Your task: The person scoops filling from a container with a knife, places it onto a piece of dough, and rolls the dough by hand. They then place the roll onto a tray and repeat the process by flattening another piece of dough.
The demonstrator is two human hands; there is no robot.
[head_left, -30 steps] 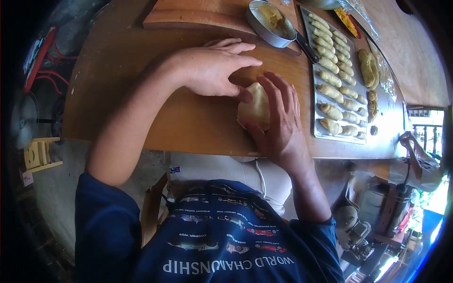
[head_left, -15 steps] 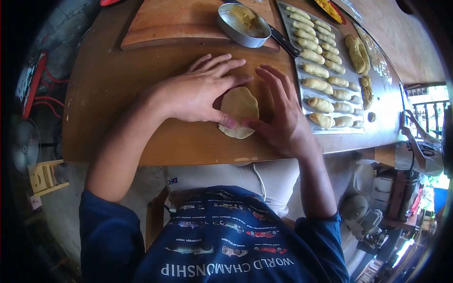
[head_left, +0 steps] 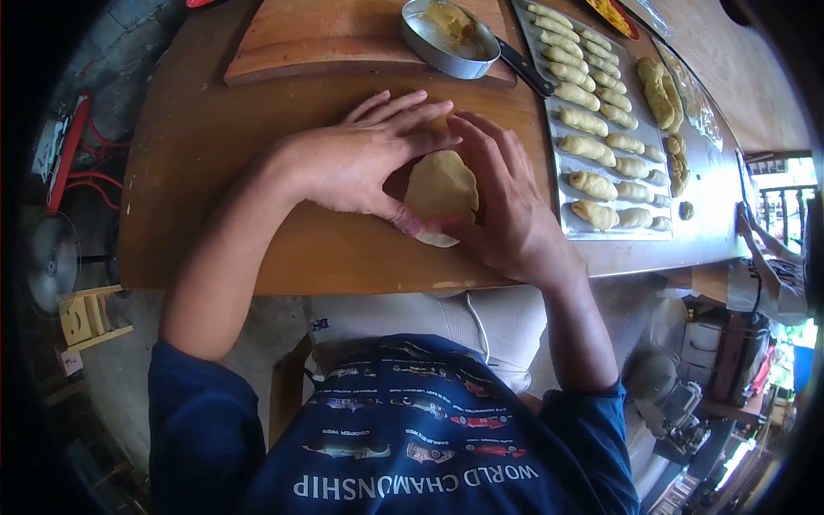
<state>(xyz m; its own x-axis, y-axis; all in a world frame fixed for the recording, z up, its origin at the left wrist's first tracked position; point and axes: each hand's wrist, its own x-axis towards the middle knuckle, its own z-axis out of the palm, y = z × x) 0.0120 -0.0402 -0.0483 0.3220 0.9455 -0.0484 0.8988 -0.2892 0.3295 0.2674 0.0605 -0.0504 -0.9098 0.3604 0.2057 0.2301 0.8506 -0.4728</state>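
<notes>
A flat, roughly oval piece of pale dough (head_left: pixel 441 187) lies on the brown table between my two hands. My left hand (head_left: pixel 365 163) is at its left, fingers spread and pointing away, with the thumb on the dough's near edge. At the right, my right hand (head_left: pixel 506 193) curves around the dough with its thumb on the near edge, close to the other thumb. The fingertips of both hands nearly meet beyond the dough's far end. Neither hand is closed around anything.
Beyond the hands are a wooden board (head_left: pixel 322 43), a round metal tin (head_left: pixel 451 43) with yellow filling and a black-handled tool (head_left: pixel 525 69). Rows of shaped dough rolls fill a tray (head_left: pixel 560 193) at right. Larger dough pieces (head_left: pixel 657 94) lie past it. A person's arm (head_left: pixel 760 245) shows at far right.
My right fingers have moved in closer to my left fingertips at the dough's far end. The view has shifted slightly.
</notes>
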